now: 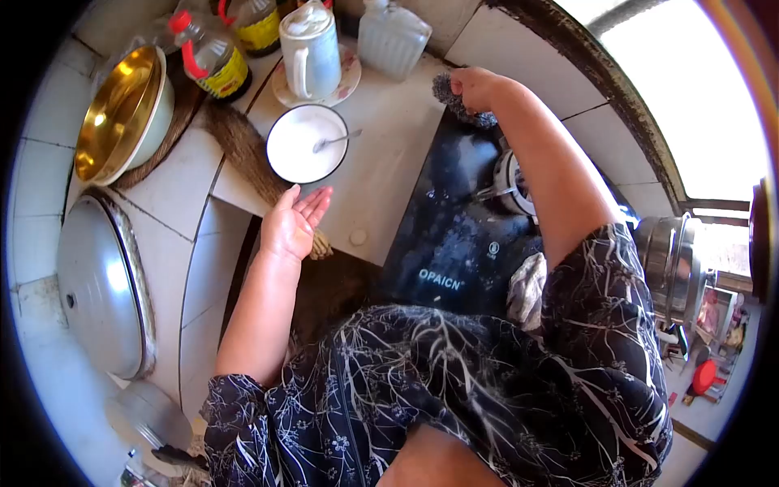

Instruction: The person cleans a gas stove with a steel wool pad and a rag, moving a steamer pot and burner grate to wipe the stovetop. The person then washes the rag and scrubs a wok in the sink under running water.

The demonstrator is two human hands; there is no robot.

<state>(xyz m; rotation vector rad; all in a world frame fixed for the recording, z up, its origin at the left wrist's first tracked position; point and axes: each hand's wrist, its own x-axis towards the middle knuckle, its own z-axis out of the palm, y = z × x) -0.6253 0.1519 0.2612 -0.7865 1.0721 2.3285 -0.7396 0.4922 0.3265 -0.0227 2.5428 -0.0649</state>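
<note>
I note right hand (476, 88) grasping scourer (444, 91) at stove (434, 239) edge; left hand (292, 227) near bowl (280, 165), fingers released.

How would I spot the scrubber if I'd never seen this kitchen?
Find the black stove with white lettering, then look to its far end. There, the right hand holds the scrubber. It is a dark grey, tangled, woolly clump, unlike the clear, boxy bottle nearby.
</note>
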